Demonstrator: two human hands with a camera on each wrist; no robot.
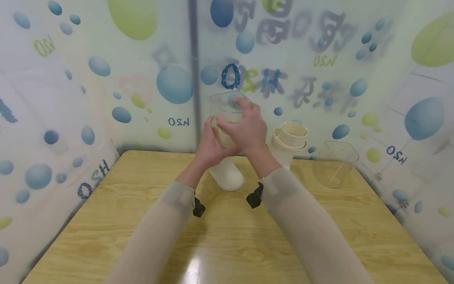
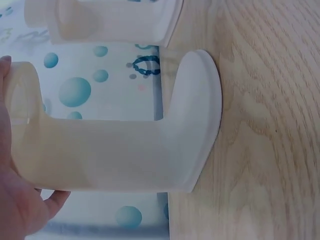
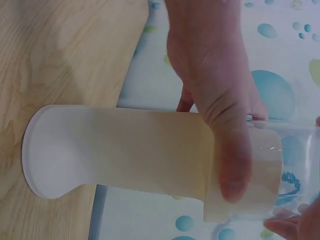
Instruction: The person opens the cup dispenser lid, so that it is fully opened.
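A cream stand (image 1: 227,176) with a wide oval foot and a round collar on top stands upright on the table. My left hand (image 1: 208,148) grips it just below the top, and in the right wrist view the left thumb (image 3: 234,175) lies across the collar. Over the collar sits a clear plastic container (image 1: 221,103), its angular rim facing up. My right hand (image 1: 251,126) holds this container from the right side. Only fingertips of the right hand (image 3: 295,225) appear in the right wrist view, against the clear wall.
A second cream stand (image 1: 292,136) with a round cup in its top stands just to the right. Farther right, another clear container (image 1: 335,165) rests near the edge of the wooden table (image 1: 149,236). Bubble-printed curtains (image 1: 85,118) surround the table at the back and sides.
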